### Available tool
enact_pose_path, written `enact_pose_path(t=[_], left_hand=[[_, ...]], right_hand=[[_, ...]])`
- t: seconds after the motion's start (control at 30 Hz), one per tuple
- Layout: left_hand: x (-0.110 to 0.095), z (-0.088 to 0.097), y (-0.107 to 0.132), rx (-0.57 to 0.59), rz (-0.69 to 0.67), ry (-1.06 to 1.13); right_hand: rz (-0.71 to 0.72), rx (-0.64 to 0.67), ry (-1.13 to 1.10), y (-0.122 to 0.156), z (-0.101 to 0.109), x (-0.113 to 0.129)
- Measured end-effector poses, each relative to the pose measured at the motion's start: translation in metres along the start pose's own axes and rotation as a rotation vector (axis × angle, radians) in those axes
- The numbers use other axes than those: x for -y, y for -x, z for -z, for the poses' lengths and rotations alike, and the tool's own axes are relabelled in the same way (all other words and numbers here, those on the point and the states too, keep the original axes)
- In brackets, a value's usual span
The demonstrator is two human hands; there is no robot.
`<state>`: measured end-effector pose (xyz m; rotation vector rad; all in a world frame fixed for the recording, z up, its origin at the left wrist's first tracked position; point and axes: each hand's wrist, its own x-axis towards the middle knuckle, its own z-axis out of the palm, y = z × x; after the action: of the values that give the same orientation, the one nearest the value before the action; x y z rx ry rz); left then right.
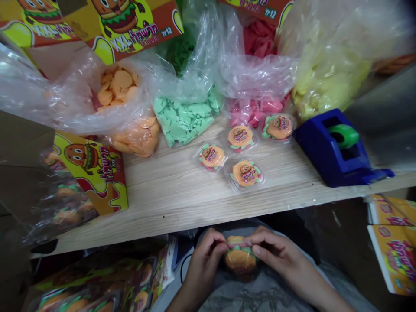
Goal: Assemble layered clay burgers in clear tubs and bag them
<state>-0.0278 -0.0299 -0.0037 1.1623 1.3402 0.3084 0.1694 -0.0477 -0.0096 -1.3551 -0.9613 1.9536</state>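
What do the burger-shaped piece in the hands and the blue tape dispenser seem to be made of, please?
The burger-shaped piece looks like gummy candy, matte and soft-edged, though the blur leaves it open. The tape dispenser looks like moulded plastic: smooth, evenly blue, faintly shiny.

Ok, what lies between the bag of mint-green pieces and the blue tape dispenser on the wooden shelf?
The head view shows four small clear burger-label packs lying on the wooden shelf.

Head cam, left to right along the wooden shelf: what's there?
Burger box, orange pieces bag, green pieces bag, burger packs, blue tape dispenser.
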Motion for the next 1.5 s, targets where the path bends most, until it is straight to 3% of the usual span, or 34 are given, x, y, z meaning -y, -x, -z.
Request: enact_pose_path(t=[0.23,0.37,0.47,0.57,0.67,0.73,0.77,0.93,1.0,1.27,1.5], left_hand=[[-0.006,-0.004,-0.009,-0.014,0.027,0.034],[-0.014,-0.008,-0.010,-0.144,-0.029,0.118],[-0.019,-0.001,-0.006,-0.193,-0.081,0.153],[-0.030,0.017,-0.007,-0.141,-0.063,0.059],[-0.045,0.033,-0.017,0.081,-0.116,-0.133],[-0.051,0.036,-0.023,0.235,-0.163,-0.217],[-0.051,0.035,-0.025,0.257,-0.160,-0.215],[-0.031,0.018,-0.019,0.076,0.059,0.020],[-0.025,0.013,-0.013,0.036,0.077,0.005],[-0.015,0.000,-0.010,0.049,0.000,-0.102],[-0.005,-0.005,-0.009,0.134,-0.219,-0.238]], right_hand=[[-0.026,-0.033,-0.130,0.001,0.003,-0.005],[-0.017,-0.125,-0.430,-0.002,-0.001,-0.006],[0.008,-0.222,-0.611,-0.002,-0.001,0.000],[0.037,-0.200,-0.390,-0.001,0.002,0.008],[0.036,-0.126,-0.079,-0.004,0.002,0.011],[0.071,-0.106,0.035,-0.008,0.001,0.013],[0.086,-0.104,0.075,-0.010,0.000,0.014],[0.060,-0.117,0.118,-0.012,-0.002,0.018],[0.044,-0.102,0.100,-0.010,-0.003,0.016],[-0.019,-0.087,0.118,-0.005,0.001,0.009],[0.147,0.090,0.387,-0.013,0.002,0.019]])
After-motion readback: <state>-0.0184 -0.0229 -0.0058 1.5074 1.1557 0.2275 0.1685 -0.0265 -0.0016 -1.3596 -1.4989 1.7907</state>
